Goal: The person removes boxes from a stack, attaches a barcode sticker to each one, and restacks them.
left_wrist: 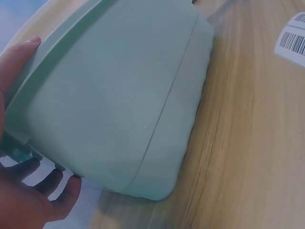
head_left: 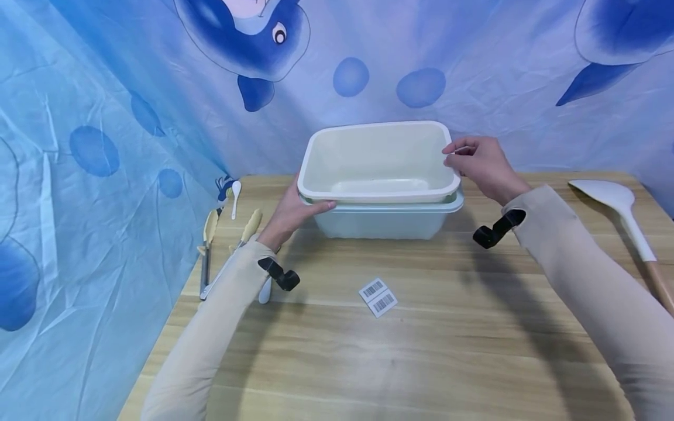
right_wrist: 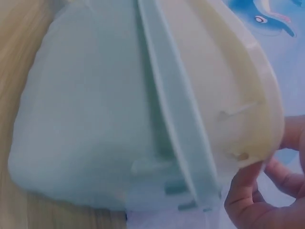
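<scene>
A white rectangular plastic basin (head_left: pixel 379 155) sits nested inside a pale green one (head_left: pixel 379 222) at the back of the table. Its right end stands higher, so a gap shows between the two rims in the right wrist view. My right hand (head_left: pixel 484 166) pinches the white rim (right_wrist: pixel 271 100) at the right end between thumb and fingers. At the left end my left hand (head_left: pixel 295 210) grips the green basin, with the thumb on its rim and curled fingers (left_wrist: pixel 69 193) against the end wall. Inside, the white basin's visible floor holds nothing.
Left of the basins lie tongs (head_left: pixel 209 245), a second pair (head_left: pixel 247 231) partly behind my arm, and a small white spoon (head_left: pixel 235 199). A barcode label (head_left: pixel 378 297) lies in front. At right rests a white ladle-like utensil (head_left: pixel 613 196) with a wooden handle. A blue curtain (head_left: pixel 474 134) hangs behind.
</scene>
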`<action>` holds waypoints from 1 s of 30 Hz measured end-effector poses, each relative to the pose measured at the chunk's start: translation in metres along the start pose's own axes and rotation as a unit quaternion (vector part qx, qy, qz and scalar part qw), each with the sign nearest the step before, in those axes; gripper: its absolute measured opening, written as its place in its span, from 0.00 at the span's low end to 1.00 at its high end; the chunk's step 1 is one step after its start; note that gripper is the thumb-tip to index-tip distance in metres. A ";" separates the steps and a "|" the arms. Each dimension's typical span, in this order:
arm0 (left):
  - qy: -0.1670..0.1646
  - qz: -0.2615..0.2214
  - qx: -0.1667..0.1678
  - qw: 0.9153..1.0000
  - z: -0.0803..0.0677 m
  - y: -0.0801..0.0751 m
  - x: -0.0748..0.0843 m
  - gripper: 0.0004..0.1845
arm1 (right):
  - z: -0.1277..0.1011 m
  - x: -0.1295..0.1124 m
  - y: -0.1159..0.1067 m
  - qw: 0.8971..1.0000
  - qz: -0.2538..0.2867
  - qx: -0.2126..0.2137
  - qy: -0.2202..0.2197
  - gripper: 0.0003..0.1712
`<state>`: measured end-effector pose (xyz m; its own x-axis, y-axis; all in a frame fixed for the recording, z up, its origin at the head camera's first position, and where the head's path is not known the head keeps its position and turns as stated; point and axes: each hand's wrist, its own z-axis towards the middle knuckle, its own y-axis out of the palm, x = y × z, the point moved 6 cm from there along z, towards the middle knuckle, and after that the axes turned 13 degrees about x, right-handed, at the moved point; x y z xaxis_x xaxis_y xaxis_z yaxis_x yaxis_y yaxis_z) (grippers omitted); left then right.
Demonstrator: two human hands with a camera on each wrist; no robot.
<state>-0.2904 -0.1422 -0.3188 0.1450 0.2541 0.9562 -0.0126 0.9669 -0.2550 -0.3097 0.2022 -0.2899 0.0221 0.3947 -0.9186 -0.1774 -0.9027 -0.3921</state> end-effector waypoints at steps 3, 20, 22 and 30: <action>-0.001 -0.003 0.001 1.000 0.000 0.001 0.000 0.52 | 0.003 -0.002 0.004 0.999 0.035 -0.006 0.017 0.09; -0.004 0.008 -0.009 1.000 -0.003 0.003 0.000 0.47 | 0.012 -0.002 0.003 0.990 0.130 0.055 0.021 0.09; -0.008 0.018 -0.009 1.000 -0.004 0.002 0.001 0.46 | 0.012 -0.003 0.000 0.986 0.153 0.055 0.026 0.09; -0.015 0.062 -0.003 0.998 0.006 0.000 -0.014 0.55 | 0.009 -0.019 -0.018 0.961 0.268 0.065 0.028 0.09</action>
<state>-0.2982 -0.1452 -0.3314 0.1137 0.3716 0.9214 -0.0226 0.9281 -0.3716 -0.3160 0.2128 -0.2644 -0.0546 -0.1339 -0.9895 -0.2991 -0.9433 0.1441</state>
